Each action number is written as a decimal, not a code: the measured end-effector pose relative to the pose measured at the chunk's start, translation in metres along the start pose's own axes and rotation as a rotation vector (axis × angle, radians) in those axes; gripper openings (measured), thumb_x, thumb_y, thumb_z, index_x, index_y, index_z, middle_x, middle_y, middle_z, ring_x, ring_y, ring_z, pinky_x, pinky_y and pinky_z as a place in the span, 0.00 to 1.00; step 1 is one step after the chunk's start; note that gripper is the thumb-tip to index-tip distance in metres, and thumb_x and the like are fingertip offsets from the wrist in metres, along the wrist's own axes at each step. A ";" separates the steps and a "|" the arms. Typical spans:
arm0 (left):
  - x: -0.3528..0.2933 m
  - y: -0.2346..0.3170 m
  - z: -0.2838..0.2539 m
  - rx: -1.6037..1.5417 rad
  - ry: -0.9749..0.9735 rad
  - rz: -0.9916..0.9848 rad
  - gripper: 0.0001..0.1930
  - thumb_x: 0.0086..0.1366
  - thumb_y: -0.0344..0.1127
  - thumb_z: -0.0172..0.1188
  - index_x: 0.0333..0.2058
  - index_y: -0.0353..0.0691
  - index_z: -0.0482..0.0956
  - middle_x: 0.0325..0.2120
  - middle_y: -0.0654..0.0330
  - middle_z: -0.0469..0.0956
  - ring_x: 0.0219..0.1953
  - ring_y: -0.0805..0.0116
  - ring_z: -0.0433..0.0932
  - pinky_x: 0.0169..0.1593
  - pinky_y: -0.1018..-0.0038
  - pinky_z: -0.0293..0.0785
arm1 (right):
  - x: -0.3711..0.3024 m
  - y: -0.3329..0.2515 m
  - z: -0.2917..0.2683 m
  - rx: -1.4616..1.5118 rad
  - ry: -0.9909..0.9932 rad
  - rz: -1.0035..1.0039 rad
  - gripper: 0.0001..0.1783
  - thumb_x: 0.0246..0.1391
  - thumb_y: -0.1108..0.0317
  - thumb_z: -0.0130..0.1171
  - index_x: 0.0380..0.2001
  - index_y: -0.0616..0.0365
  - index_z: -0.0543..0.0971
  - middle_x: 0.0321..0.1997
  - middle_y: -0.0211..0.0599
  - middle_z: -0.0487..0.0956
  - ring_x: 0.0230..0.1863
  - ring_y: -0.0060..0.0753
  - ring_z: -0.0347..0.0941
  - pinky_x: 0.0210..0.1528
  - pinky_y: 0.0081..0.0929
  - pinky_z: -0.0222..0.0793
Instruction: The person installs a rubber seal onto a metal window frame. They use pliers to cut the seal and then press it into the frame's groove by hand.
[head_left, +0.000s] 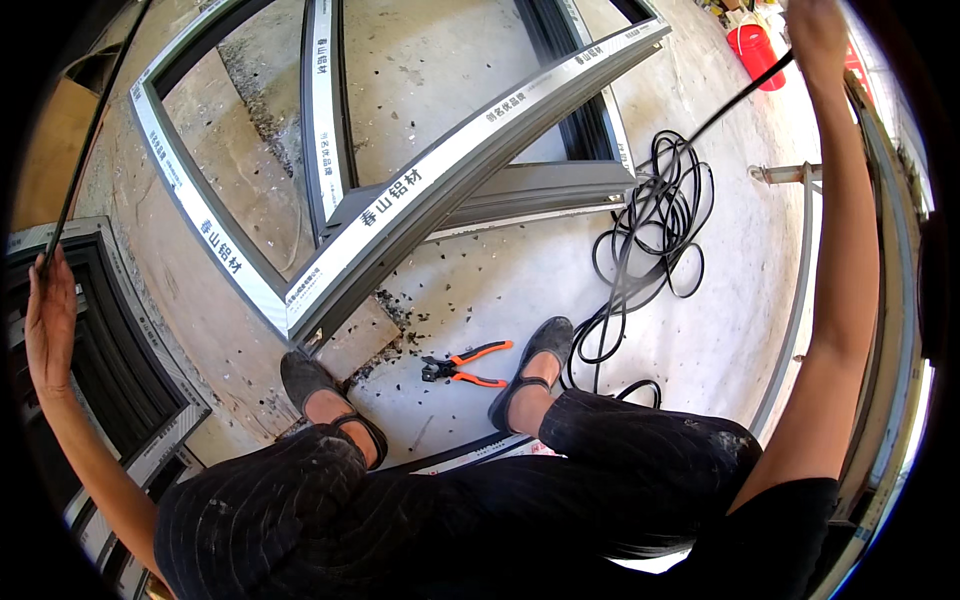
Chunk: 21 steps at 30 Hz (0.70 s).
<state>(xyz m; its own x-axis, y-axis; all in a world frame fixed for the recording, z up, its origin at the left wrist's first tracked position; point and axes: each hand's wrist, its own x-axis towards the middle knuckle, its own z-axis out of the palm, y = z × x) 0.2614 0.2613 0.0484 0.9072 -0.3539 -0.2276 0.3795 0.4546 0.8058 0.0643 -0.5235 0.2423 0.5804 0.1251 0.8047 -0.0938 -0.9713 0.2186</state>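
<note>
At the far left, my left hand (52, 325) pinches a thin black strip (88, 150) that runs up past the top edge. My right arm is stretched out on the right. At the top right my right hand (818, 45), partly cut off by the picture's edge, grips a black strip that slants down to a loose coil of black strip (668, 215) on the floor. Whether both hands hold one length, I cannot tell. Between my feet lie cutting pliers (465, 364) with orange-and-black handles, their jaws apart.
A grey window frame (480, 120) with white protective film lies before me, one rail raised toward me. More dark frames (130, 350) lie at the left. A red bucket (757, 57) stands at the far right. Small black scraps (400, 315) litter the floor.
</note>
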 end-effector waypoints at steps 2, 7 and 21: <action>-0.008 -0.012 0.025 -0.133 0.138 0.076 0.19 0.74 0.29 0.43 0.60 0.28 0.65 0.64 0.46 0.62 0.68 0.55 0.59 0.72 0.61 0.56 | -0.052 0.060 0.028 -0.270 -0.547 -0.007 0.18 0.66 0.56 0.40 0.46 0.55 0.74 0.34 0.55 0.80 0.38 0.60 0.76 0.39 0.49 0.69; -0.029 0.014 -0.045 -0.276 0.376 0.210 0.18 0.73 0.25 0.42 0.59 0.24 0.65 0.61 0.42 0.65 0.68 0.50 0.58 0.73 0.57 0.53 | -0.242 -0.026 0.002 -0.100 -1.226 -0.290 0.10 0.57 0.63 0.50 0.33 0.59 0.73 0.24 0.45 0.79 0.29 0.52 0.77 0.33 0.48 0.71; -0.094 -0.147 0.194 0.170 -0.087 -0.142 0.18 0.77 0.48 0.38 0.43 0.38 0.69 0.15 0.72 0.55 0.16 0.83 0.50 0.19 0.84 0.49 | -0.367 -0.229 0.012 0.779 -1.585 -0.186 0.09 0.45 0.70 0.56 0.33 0.55 0.80 0.40 0.46 0.80 0.47 0.49 0.76 0.46 0.41 0.75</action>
<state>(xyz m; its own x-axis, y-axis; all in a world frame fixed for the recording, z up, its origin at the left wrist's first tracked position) 0.0851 0.0692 0.0573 0.8251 -0.4771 -0.3027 0.4590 0.2535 0.8515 -0.1173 -0.3496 -0.1099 0.7322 0.3954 -0.5545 0.1537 -0.8891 -0.4311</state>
